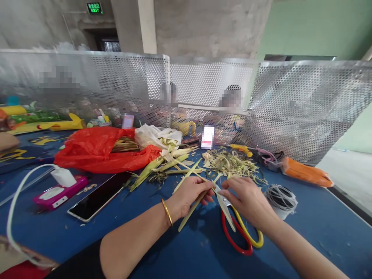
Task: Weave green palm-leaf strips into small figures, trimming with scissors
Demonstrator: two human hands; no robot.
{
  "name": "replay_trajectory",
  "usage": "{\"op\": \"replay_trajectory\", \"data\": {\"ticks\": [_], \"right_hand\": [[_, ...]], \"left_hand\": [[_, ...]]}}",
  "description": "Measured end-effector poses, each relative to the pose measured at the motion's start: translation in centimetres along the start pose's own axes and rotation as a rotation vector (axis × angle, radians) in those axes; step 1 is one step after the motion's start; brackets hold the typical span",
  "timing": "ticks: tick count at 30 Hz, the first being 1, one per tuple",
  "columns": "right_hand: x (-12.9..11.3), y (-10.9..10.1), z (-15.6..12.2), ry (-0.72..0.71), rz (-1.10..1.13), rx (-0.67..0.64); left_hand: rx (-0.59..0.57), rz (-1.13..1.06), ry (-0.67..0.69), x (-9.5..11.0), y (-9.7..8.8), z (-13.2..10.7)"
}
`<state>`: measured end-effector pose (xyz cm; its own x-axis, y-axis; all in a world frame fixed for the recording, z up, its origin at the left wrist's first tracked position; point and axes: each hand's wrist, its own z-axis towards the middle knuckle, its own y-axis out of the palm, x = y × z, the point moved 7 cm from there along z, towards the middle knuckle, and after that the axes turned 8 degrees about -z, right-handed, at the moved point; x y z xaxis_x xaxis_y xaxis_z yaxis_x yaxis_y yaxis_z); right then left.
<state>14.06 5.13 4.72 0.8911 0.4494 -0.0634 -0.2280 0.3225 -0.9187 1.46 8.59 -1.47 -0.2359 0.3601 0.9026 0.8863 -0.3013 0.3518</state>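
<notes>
My left hand (pixel 193 193), with a gold bangle at the wrist, is closed in a pinch on pale yellow-green leaf strips (pixel 190 214) that look like husk. One strip end hangs down below its fingers. My right hand (pixel 242 195) is just to the right, its fingers curled in around another strip (pixel 231 221) of the same material; its fingertips are partly hidden. Beneath the right hand lies a pair of scissors (pixel 236 236) with one red and one yellow handle. Its blades are partly covered by the hand and strips.
Leaf scraps (pixel 232 164) are heaped behind my hands. At left are a red plastic bag (pixel 87 151), a phone (pixel 97 197) and a purple power strip (pixel 61 193) with a white cable. A wire coil (pixel 281 199) stands at right. A perforated metal screen (pixel 209 81) lines the table's back.
</notes>
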Motion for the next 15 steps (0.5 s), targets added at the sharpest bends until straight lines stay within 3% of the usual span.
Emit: {"op": "replay_trajectory", "data": {"ticks": [4,9,11,15], "right_hand": [[0.0,3.3,-0.6,0.096,0.229,-0.28],[-0.9,2.9,-1.0,0.031,0.292,-0.393],[-0.5,1.8,-0.7,0.055,0.242,-0.337],[0.1,-0.1,-0.3,0.151,0.294,-0.032]], "left_hand": [[0.02,0.007,0.033,0.1,-0.2,0.2],[0.002,0.093,0.012,-0.6,-0.1,0.4],[-0.045,0.144,0.008,-0.7,0.5,0.1],[-0.203,0.334,0.029,-1.1,2.3,-1.1]]}}
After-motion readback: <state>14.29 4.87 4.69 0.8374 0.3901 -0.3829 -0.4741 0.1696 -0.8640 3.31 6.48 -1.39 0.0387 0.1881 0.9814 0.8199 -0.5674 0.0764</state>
